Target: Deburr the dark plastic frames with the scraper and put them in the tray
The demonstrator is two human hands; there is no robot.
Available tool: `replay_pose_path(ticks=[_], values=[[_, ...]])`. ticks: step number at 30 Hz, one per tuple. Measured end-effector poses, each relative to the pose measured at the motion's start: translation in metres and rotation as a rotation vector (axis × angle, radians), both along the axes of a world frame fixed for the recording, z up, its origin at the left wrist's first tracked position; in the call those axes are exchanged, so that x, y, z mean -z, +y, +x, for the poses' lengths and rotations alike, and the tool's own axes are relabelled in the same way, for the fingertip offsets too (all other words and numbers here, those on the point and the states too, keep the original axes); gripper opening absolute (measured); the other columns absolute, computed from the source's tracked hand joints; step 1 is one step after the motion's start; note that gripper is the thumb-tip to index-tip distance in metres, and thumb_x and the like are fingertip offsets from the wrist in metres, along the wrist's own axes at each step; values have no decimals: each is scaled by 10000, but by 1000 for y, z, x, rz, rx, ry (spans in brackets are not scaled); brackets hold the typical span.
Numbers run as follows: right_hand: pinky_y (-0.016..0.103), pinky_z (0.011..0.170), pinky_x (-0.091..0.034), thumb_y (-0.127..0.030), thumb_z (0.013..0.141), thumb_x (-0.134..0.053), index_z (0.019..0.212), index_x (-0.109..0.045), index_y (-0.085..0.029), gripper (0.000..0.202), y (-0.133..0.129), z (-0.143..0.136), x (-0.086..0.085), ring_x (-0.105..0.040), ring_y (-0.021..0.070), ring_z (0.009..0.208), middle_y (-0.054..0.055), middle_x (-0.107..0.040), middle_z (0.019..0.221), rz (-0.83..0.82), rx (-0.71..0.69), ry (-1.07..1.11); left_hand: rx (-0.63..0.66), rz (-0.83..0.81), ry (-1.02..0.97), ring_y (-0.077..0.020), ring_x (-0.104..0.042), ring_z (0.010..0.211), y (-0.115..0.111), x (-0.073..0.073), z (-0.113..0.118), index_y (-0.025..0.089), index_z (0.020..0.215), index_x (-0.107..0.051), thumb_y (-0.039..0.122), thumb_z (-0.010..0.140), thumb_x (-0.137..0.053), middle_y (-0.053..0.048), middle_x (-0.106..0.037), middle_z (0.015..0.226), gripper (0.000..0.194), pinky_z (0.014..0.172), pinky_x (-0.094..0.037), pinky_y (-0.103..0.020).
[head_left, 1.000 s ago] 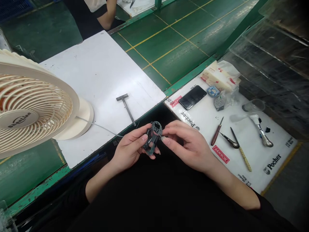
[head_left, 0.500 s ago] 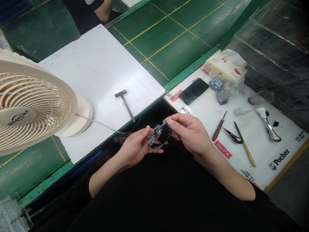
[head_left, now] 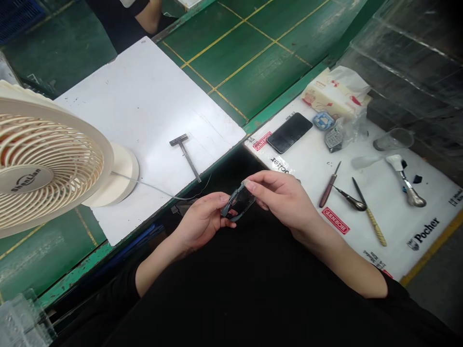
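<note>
In front of my dark clothing, a small blue-grey frame-like part [head_left: 236,203] with a dark, glossy middle is held between both hands. My left hand [head_left: 202,218] pinches its left end, thumb on top and fingers curled underneath. At the upper right end, the thumb and fingertips of my right hand [head_left: 284,196] are closed on the part's edge. Fingers cover some of its outline, and its exact kind cannot be made out.
A T-shaped metal tool [head_left: 186,156] and a cream fan [head_left: 47,166] stand on the white board [head_left: 144,91] at left. On the right-hand table lie a phone [head_left: 289,132], a maroon-handled tool [head_left: 329,185], a yellow-handled file [head_left: 374,224], a brush [head_left: 407,180] and a clear cup [head_left: 396,140].
The part has tilted in my hands, so its dark middle shows more. My left fingers have drawn in beneath it. The camera view has shifted slightly.
</note>
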State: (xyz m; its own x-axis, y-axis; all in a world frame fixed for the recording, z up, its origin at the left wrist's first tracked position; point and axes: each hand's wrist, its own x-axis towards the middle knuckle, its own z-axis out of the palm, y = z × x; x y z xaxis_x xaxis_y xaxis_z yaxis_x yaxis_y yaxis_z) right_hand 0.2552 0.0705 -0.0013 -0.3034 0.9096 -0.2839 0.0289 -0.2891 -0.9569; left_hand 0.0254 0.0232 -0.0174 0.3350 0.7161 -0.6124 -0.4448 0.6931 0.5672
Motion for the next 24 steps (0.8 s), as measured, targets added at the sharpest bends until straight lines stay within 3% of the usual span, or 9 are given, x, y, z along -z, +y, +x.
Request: replay_pose_path(ticks=[5, 9, 15, 20, 24], values=[[294, 559, -447, -680, 1001, -952, 1048, -904, -225, 460, -1, 0, -2, -555, 148, 625, -5, -702, 736, -8, 7, 13, 0, 13, -41, -190, -694, 824, 1, 1, 2, 131, 934, -837, 572, 934, -979, -64, -710, 882, 463, 685, -673, -295], [299, 562, -449, -690, 997, -949, 1053, -902, -219, 477, -2, 2, -3, -561, 154, 630, 5, -719, 753, -17, 6, 2, 16, 7, -4, -171, -703, 783, 1, 3, 4, 133, 905, -811, 495, 883, -1056, -56, -725, 834, 437, 687, -666, -278], [296, 559, -438, -655, 972, -983, 1054, -916, -221, 447, -3, 5, -1, -543, 146, 619, 8, -741, 770, -36, 16, 22, 9, 47, 28, -175, -715, 788, 1, 3, 7, 124, 929, -828, 529, 904, -1039, -66, -742, 832, 458, 702, -671, -287], [302, 568, -461, -624, 1028, -936, 1070, -930, -229, 397, -4, 8, 4, -563, 150, 624, 24, -772, 811, -12, 21, -4, -4, 137, 95, -181, -737, 835, -3, 7, 6, 159, 1174, -888, 496, 923, -1038, -67, -799, 958, 446, 718, -661, -294], [311, 562, -467, -610, 1036, -928, 1084, -935, -234, 378, -7, 8, 3, -577, 165, 626, 30, -767, 798, 25, 42, -69, 22, 298, 222, -192, -778, 889, -6, 6, 3, 181, 1236, -905, 443, 961, -1021, -87, -864, 1047, 397, 791, -656, -300]])
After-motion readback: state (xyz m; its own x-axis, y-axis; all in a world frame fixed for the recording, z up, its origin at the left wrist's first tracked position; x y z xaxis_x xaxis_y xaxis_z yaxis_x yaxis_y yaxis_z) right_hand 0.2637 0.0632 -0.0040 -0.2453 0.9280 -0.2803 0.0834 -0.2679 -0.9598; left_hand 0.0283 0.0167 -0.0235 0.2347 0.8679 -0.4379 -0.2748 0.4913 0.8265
